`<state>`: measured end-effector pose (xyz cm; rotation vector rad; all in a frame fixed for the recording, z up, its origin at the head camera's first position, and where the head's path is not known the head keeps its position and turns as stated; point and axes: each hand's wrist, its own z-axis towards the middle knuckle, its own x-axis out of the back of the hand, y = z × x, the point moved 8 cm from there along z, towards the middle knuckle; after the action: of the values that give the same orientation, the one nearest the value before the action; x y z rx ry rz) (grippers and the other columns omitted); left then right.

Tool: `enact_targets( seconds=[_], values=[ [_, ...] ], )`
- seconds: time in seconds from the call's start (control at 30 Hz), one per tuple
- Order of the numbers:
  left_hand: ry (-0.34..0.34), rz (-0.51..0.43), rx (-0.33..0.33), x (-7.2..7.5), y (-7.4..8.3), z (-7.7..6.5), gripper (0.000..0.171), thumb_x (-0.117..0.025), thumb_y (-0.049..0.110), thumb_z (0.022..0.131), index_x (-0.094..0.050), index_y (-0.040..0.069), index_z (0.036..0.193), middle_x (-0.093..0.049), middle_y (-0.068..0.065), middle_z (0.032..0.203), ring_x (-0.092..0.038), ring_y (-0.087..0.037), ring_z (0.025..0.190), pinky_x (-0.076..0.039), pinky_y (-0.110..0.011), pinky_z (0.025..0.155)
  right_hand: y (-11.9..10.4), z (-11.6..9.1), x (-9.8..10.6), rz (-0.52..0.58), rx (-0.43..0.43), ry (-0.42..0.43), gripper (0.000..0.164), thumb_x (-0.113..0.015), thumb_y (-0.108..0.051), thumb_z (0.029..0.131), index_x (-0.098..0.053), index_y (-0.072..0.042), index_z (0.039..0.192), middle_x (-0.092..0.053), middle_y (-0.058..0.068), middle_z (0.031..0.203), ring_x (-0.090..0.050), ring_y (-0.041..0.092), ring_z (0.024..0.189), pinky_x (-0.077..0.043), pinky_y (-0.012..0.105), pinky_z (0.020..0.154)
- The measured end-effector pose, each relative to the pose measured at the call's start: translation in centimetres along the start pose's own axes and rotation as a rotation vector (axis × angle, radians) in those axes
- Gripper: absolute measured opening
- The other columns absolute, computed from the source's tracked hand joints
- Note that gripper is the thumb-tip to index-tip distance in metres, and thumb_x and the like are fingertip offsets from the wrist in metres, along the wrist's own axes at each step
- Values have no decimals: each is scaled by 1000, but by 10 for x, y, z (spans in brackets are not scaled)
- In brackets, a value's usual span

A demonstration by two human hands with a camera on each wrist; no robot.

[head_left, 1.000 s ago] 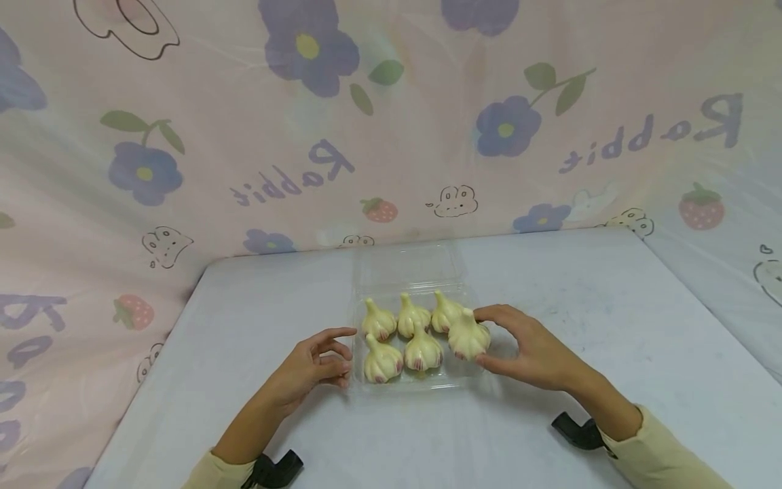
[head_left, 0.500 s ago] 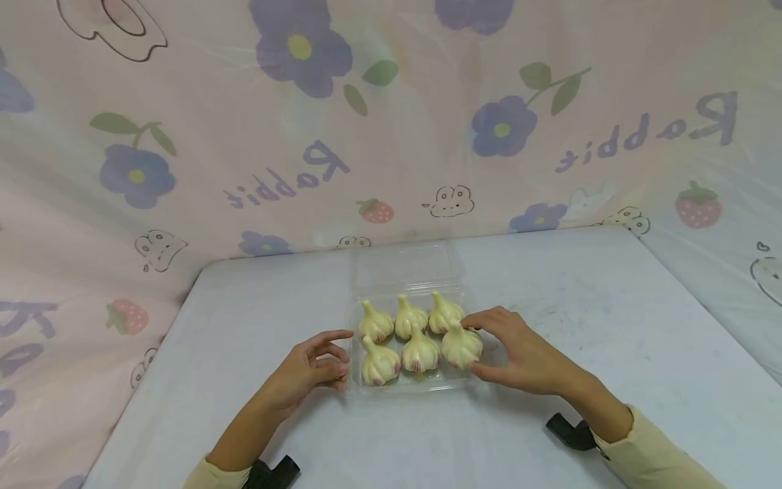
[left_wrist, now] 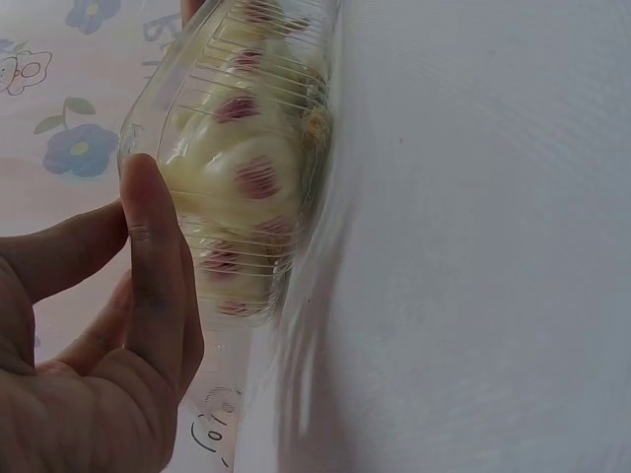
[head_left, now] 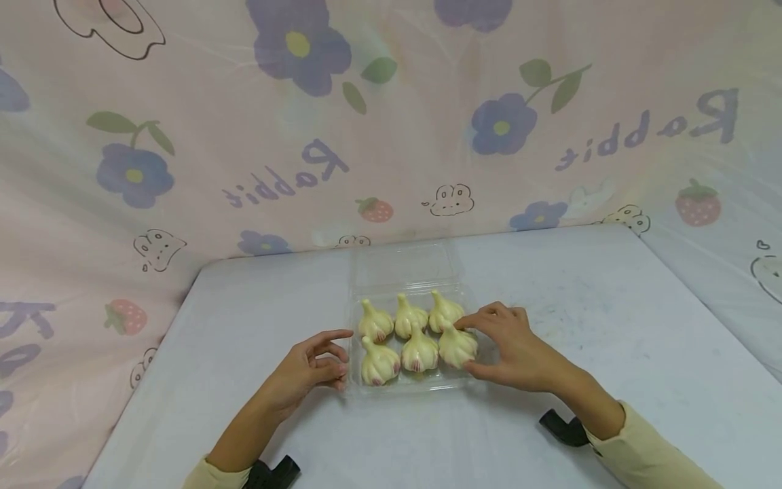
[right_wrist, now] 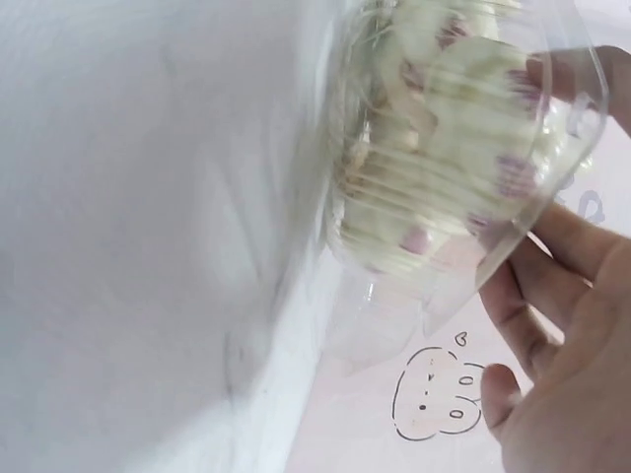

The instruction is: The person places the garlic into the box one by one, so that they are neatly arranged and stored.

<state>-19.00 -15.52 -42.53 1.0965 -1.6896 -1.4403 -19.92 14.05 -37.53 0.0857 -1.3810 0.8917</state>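
Observation:
A clear plastic clamshell box (head_left: 409,388) lies on the table with its lid (head_left: 403,263) folded back. Inside stand two rows of garlic bulbs (head_left: 420,350), pale yellow with purple streaks, stems up. With thumb and index finger my right hand (head_left: 519,350) holds the front right garlic bulb (head_left: 458,346) in its place in the box. In the right wrist view a fingertip (right_wrist: 552,74) shows at that bulb, over the rim. My left hand (head_left: 311,370) stays at the box's left side, fingers loosely bent, one fingertip (left_wrist: 146,182) at the rim in the left wrist view.
A white cloth covers the table (head_left: 263,292). Behind it and to the sides hangs a pink curtain (head_left: 403,136) printed with flowers, rabbits and strawberries. Black wrist mounts (head_left: 565,428) sit below the forearms.
My right hand has moved left and down, lowering the garlic bulb into the front right place of the box. The left hand has stayed by the box's left rim.

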Motion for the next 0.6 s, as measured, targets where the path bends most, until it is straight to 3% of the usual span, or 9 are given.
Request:
enact_targets(
  seconds=[0.27,0.6],
  values=[
    [-5,7,-4,0,1,-1,63,-63,1,94,-34,-4,150,-55,-6,106,-65,-7,78,-62,-27,73,0,3,-4,-43,-11,-65,50,-78,-37,83,-60,-27,129,-62,-11,124,-45,18,120,-24,49,97],
    [-5,16,-3,0,1,0,61,-61,0,95,-36,-2,150,-54,-7,107,-65,-7,78,-62,-27,74,-1,5,-5,-32,-3,-101,47,-76,-41,85,-60,-33,129,-61,-17,127,-42,21,122,-22,50,99]
  ],
)
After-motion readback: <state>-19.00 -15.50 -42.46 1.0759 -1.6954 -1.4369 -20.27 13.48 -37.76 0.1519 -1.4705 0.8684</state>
